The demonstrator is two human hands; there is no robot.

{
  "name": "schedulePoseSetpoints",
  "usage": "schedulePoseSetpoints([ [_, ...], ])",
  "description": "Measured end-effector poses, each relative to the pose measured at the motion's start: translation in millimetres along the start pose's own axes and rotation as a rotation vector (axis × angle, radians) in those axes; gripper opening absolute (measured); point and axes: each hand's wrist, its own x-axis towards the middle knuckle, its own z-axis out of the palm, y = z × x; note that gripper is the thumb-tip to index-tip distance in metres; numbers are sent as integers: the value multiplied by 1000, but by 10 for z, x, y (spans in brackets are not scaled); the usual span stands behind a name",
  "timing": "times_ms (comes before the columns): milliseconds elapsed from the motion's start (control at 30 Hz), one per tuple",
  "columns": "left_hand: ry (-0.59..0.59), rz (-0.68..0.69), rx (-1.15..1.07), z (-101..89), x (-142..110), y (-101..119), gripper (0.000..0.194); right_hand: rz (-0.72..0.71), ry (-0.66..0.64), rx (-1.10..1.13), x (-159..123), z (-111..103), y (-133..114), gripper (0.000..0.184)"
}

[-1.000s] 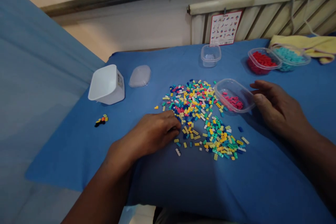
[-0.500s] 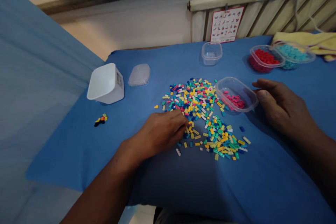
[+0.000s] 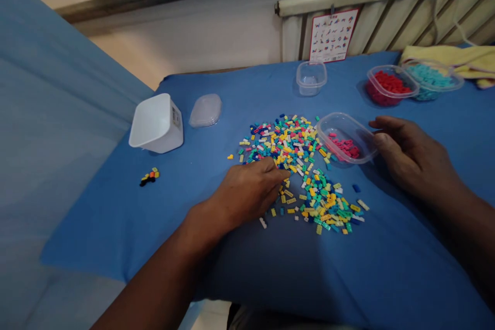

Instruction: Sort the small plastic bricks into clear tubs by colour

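My left hand (image 3: 257, 185) is over a loose pile of small coloured plastic building bricks (image 3: 286, 144). Its fingers are curled together in a pinch at the near side of the pile, and what lies between the fingertips is hidden. On the right, my right hand (image 3: 412, 152) grips the near right rim of a clear plastic container (image 3: 347, 121), thumb at the edge; the other fingers are partly hidden. Pink bricks (image 3: 344, 147) lie in that container. A second cluster of bricks (image 3: 328, 203), mostly green, yellow and blue, spreads nearer to me.
Farther back stand a small clear container (image 3: 311, 82), a container of red bricks (image 3: 390, 85) and one of turquoise bricks (image 3: 429, 78). To the left are a white bin (image 3: 157, 126), clear lids (image 3: 205, 110) and a small assembled brick piece (image 3: 150, 176). A radiator (image 3: 379, 20) borders the table.
My left hand has shifted right, farther over the bricks, with its fingertips pinched. My right hand and the container of pink bricks have moved very slightly left.
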Motion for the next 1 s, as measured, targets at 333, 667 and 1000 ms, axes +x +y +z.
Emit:
schedulePoseSetpoints([
  [333,17,-45,-52,4,33,6,29,-7,23,13,-8,-4,12,63],
  [667,80,-61,-154,5,46,-7,7,37,8,97,23,30,54,60],
  [1000,167,16,-454,-238,150,123,8,85,26,228,108,104,47,54],
])
